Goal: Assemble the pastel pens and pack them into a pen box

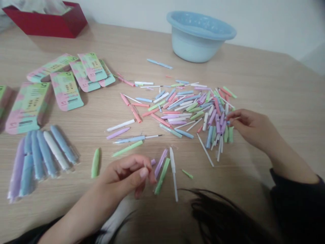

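Observation:
My left hand [129, 176] hovers over the near table with thumb and fingers curled together; whatever may be between them is hidden. Just to its right lie a purple pen tube [160, 164], a green pen tube [162, 176], a white pen barrel with refill [173, 166] and a small green piece [187, 174]. My right hand [250, 127] reaches to the right edge of a heap of pen parts [188, 105], its fingertips pinched at the pieces there. What they grip cannot be made out. Pastel barrels, caps and white refills [205, 150] make up the heap.
Assembled-looking pens [45, 152] lie in a row at the left, near a lone green barrel [95, 163]. Behind them are several printed packages [66, 89]. A blue basin [200, 37] and a red box [50, 22] stand at the back. Dark hair [223, 217] hangs in front.

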`<state>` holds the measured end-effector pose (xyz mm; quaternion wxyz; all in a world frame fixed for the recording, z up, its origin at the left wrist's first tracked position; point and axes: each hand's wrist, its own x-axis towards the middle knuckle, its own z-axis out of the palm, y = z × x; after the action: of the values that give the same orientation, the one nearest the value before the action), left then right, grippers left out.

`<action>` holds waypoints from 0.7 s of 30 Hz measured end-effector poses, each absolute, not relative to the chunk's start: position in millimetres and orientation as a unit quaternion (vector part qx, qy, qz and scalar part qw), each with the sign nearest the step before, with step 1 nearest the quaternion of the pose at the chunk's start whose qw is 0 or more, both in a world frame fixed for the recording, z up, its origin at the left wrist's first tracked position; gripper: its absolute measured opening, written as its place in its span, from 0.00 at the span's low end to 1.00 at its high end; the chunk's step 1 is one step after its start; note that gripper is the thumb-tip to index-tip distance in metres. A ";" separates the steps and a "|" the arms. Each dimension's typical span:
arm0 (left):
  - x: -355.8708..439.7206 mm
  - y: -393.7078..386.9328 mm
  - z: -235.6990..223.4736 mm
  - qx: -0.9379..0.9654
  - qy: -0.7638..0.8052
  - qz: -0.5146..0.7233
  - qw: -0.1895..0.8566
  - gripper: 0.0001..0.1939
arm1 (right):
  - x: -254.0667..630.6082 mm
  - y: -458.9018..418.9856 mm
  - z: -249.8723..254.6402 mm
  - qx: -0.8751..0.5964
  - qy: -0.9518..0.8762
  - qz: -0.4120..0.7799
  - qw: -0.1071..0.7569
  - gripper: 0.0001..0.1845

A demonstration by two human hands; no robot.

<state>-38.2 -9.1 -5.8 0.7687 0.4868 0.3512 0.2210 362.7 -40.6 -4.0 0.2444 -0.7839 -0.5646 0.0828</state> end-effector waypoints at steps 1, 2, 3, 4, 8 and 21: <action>-37.8 -8.8 -5.3 0.486 0.354 0.200 0.774 0.14 | 376.0 -33.1 -9.2 -0.790 -0.563 0.075 0.232 0.12; -37.8 -8.3 -5.6 0.488 0.360 0.186 0.773 0.15 | 386.5 -25.4 -14.8 -0.791 -0.566 0.067 0.223 0.13; -38.5 -7.5 -6.9 0.491 0.371 0.181 0.767 0.16 | 394.3 -17.8 -20.7 -0.788 -0.573 0.059 0.217 0.15; -39.9 -6.6 -8.9 0.496 0.384 0.183 0.758 0.17 | 399.5 -10.4 -27.0 -0.784 -0.582 0.050 0.209 0.18; -48.3 -2.4 -17.6 0.493 0.439 0.206 0.723 0.17 | 399.9 11.3 -51.4 -0.766 -0.621 -0.009 0.165 0.29; -59.2 -12.8 -30.1 0.520 0.500 0.197 0.664 0.19 | 370.0 13.7 -45.5 -0.685 -0.706 -0.001 0.178 0.22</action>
<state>-59.2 -12.8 -30.1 0.6638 0.5198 0.5003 0.1974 370.0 13.7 -45.5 0.1777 -0.6855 -0.7061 -0.0010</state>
